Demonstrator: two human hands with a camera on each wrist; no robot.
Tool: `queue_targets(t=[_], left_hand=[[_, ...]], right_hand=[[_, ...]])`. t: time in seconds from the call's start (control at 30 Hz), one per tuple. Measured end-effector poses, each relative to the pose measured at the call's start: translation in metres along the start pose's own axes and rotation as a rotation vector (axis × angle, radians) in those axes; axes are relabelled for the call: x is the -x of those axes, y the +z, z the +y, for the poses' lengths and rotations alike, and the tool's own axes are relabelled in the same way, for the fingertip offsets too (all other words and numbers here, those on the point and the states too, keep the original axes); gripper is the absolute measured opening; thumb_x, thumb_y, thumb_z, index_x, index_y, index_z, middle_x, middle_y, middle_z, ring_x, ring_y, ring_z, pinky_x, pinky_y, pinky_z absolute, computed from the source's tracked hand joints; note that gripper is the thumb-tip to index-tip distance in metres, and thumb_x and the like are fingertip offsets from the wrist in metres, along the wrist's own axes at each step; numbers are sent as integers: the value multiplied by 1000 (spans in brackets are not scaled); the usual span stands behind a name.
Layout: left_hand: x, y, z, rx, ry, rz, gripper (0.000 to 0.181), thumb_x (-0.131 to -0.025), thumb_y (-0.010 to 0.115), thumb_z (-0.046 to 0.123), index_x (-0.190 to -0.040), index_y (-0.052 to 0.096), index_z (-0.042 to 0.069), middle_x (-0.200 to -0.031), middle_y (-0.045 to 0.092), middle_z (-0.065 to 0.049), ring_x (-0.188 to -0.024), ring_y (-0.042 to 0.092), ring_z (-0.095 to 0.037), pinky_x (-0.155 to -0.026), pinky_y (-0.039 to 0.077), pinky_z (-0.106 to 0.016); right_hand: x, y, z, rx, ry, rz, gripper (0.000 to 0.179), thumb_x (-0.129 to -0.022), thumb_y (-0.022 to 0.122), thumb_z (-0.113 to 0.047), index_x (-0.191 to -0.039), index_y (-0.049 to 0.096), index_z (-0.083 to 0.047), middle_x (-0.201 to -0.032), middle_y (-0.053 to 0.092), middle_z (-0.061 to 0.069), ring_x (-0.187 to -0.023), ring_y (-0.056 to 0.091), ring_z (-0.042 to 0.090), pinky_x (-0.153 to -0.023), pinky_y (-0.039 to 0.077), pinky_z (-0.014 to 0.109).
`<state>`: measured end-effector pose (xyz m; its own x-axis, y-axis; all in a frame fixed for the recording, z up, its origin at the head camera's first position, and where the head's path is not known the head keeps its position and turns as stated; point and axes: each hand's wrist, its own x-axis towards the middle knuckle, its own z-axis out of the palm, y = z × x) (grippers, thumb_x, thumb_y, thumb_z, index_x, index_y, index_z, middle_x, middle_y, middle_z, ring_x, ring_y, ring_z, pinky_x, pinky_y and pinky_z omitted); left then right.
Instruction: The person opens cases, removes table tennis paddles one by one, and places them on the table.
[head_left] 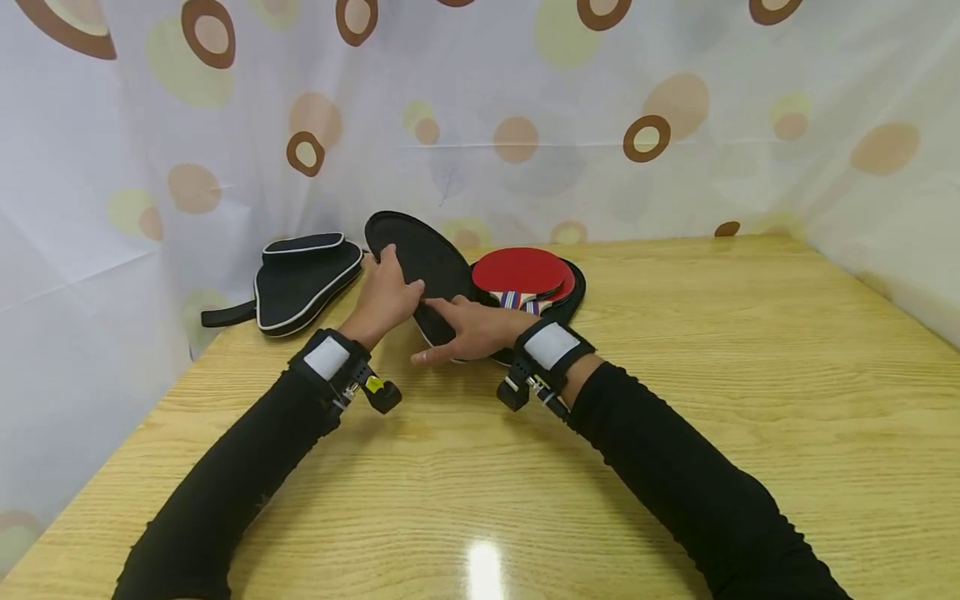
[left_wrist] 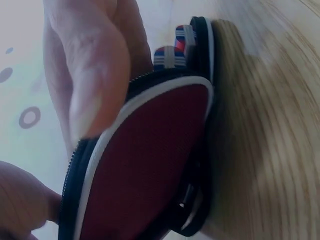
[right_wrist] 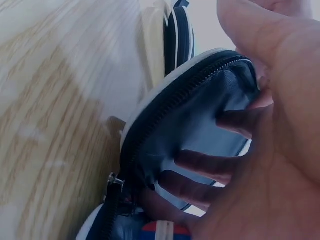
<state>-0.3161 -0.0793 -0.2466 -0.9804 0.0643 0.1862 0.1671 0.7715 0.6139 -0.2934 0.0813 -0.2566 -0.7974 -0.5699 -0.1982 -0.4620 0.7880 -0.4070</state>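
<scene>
A black zippered table tennis racket case lies unfolded toward the back of the table. Its raised lid (head_left: pixel 420 254) leans up to the left, and the left wrist view shows a dark red outer face edged in white piping. My left hand (head_left: pixel 384 296) holds the lid by its zippered rim. My right hand (head_left: pixel 476 327) has its fingers (right_wrist: pixel 200 162) spread against the lid's black inner side. Two red rackets (head_left: pixel 521 273), one overlapping the other, lie in the other half of the case, with striped handles (left_wrist: pixel 170 57) partly hidden behind my right hand.
A second black case (head_left: pixel 307 283) with white piping and a strap (head_left: pixel 228 314) lies at the table's back left. Behind the wooden table (head_left: pixel 675 375) hangs a white curtain (head_left: pixel 465 100) with brown and yellow circles. A zipper pull (right_wrist: pixel 115 180) shows near the fold.
</scene>
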Motion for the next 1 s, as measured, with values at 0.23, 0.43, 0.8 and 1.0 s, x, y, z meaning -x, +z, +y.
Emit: queue_targets(t=[0.23,0.43,0.8,1.0], left_hand=[[1,5,-12,-122,-86,-98,88,-100,61,12,-157,-2,-8,-156,-22,-39,-136,39,-53,-101,48,-48],[-2,10,-22,-300,-99,-242,83,-102,61,24,-154,10,-15,-156,-6,-45,-139,31,-58,-108,39,-57],[-1,14,-29,-425,4,-416,73,-101,58,45,-138,48,-17,-142,48,-36,-139,21,-64,-112,31,-62],[1,15,-27,-466,-46,-470,87,-98,58,54,-148,36,-14,-152,25,-43,-139,17,-66,-110,26,-70]], right_hand=[[1,1,1,37,-24,-60,89,-94,61,-58,-162,20,-19,-161,26,17,-149,27,32,-117,27,52],[1,2,2,31,-40,-57,85,-96,61,-55,-162,23,-18,-161,28,16,-149,28,30,-118,27,50],[0,3,1,32,-51,-61,82,-97,61,-51,-161,24,-15,-161,28,17,-148,30,30,-117,29,49],[-2,6,1,56,-38,-71,83,-97,61,-53,-161,25,-15,-160,30,17,-147,33,29,-117,30,48]])
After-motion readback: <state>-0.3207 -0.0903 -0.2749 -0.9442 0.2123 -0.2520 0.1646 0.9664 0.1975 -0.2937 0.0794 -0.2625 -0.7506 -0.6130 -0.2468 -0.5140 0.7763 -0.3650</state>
